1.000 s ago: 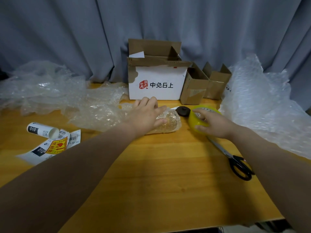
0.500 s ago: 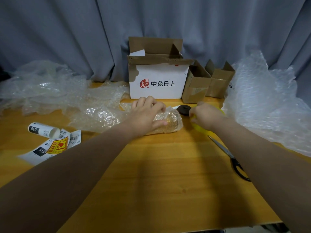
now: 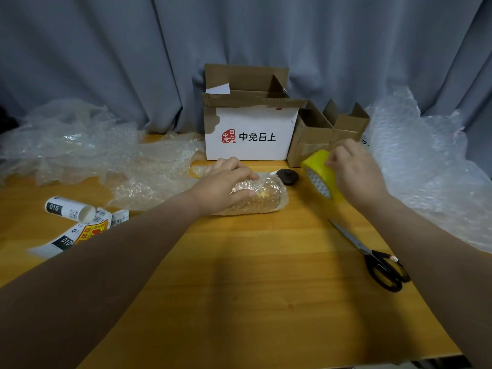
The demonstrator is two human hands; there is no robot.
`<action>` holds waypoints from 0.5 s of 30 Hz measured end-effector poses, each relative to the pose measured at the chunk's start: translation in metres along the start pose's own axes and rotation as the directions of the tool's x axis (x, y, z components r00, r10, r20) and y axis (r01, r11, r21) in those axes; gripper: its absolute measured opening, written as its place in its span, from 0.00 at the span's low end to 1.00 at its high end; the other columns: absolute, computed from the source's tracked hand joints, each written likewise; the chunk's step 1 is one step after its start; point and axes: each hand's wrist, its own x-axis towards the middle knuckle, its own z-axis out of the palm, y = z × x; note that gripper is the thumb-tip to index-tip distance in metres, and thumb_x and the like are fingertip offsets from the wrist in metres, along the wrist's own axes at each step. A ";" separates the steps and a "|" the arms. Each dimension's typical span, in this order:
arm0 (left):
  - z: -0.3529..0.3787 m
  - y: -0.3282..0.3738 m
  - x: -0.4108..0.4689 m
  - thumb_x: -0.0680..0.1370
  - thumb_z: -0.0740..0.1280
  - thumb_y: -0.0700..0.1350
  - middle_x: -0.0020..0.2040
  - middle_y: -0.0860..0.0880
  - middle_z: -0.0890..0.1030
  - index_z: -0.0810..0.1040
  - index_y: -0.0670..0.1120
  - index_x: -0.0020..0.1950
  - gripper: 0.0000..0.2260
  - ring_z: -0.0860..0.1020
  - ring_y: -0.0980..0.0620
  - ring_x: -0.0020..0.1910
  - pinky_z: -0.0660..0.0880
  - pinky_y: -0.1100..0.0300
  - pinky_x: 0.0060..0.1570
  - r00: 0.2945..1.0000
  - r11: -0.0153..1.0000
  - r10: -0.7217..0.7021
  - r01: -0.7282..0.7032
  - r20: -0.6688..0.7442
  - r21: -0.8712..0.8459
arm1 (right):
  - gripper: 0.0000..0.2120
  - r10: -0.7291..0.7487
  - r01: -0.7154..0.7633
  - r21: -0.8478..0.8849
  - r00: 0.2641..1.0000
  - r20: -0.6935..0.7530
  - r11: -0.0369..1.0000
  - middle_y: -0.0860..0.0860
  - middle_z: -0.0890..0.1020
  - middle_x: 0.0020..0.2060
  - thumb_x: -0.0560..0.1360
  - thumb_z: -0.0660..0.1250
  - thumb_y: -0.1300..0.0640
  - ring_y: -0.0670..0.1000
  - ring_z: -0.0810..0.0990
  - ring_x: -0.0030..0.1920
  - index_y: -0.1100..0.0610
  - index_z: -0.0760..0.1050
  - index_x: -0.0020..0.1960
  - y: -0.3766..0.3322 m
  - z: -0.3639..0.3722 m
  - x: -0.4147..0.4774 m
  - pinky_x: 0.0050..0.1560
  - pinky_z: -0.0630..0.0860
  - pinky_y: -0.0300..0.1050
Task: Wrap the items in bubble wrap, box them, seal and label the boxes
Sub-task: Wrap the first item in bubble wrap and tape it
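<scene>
Wrapped item (image 3: 262, 199): laid mid-counter (image 3: 253, 275); its left part is hidden by the hand and its contents are blurred by bubble wrap.
Left hand (image 3: 223, 185): curled over the item, which is gripped.
Tape roll (image 3: 320, 177): held tilted above the counter, right of the item.
Right hand (image 3: 356, 171): fingers pinched on the roll's far rim.

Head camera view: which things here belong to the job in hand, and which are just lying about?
In use: left hand gripping the clear bubble-wrapped amber bundle; right hand holding the yellow tape roll.
Lying idle: black-handled steel scissors; white paper label roll; small dark round lid; open white printed cardboard box.
</scene>
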 end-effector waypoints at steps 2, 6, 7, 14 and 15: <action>0.001 0.000 0.001 0.77 0.64 0.56 0.56 0.59 0.67 0.73 0.58 0.65 0.16 0.60 0.60 0.56 0.58 0.60 0.60 1.000 1.000 -0.012 0.011 -0.015 -0.022 | 0.03 0.046 -0.028 0.186 0.995 -0.091 0.982 0.62 0.78 0.52 0.77 0.63 0.65 0.60 0.76 0.56 0.64 0.74 0.45 -0.003 -0.013 -0.004 0.54 0.69 0.48; 0.001 0.000 0.002 0.76 0.65 0.55 0.56 0.57 0.70 0.74 0.57 0.64 0.16 0.62 0.59 0.58 0.61 0.60 0.60 0.998 0.994 -0.041 0.037 -0.043 -0.106 | 0.06 0.033 -0.032 0.504 0.999 0.007 0.863 0.52 0.80 0.51 0.78 0.62 0.64 0.47 0.76 0.53 0.54 0.69 0.45 -0.033 -0.032 -0.016 0.50 0.70 0.38; 0.001 0.000 0.002 0.76 0.66 0.54 0.56 0.57 0.70 0.74 0.56 0.64 0.16 0.63 0.59 0.58 0.61 0.61 0.60 0.998 0.993 -0.044 0.037 -0.052 -0.116 | 0.07 0.009 -0.025 0.533 0.999 0.033 0.846 0.51 0.80 0.49 0.78 0.63 0.63 0.47 0.77 0.52 0.53 0.69 0.45 -0.039 -0.034 -0.017 0.49 0.71 0.38; 0.003 0.002 0.000 0.76 0.67 0.54 0.57 0.56 0.72 0.75 0.56 0.64 0.16 0.63 0.59 0.58 0.59 0.63 0.59 0.996 0.989 -0.058 0.048 -0.072 -0.141 | 0.05 -0.096 0.006 0.442 0.979 0.182 0.897 0.48 0.77 0.40 0.79 0.63 0.61 0.51 0.76 0.44 0.54 0.69 0.45 -0.055 -0.049 -0.003 0.43 0.71 0.46; 0.002 0.002 0.000 0.76 0.67 0.54 0.57 0.56 0.72 0.75 0.56 0.64 0.16 0.63 0.59 0.59 0.59 0.63 0.59 0.995 0.988 -0.061 0.050 -0.074 -0.148 | 0.05 -0.109 0.004 0.430 0.969 0.220 0.903 0.49 0.77 0.41 0.79 0.62 0.61 0.51 0.76 0.44 0.53 0.69 0.45 -0.058 -0.050 0.000 0.43 0.72 0.47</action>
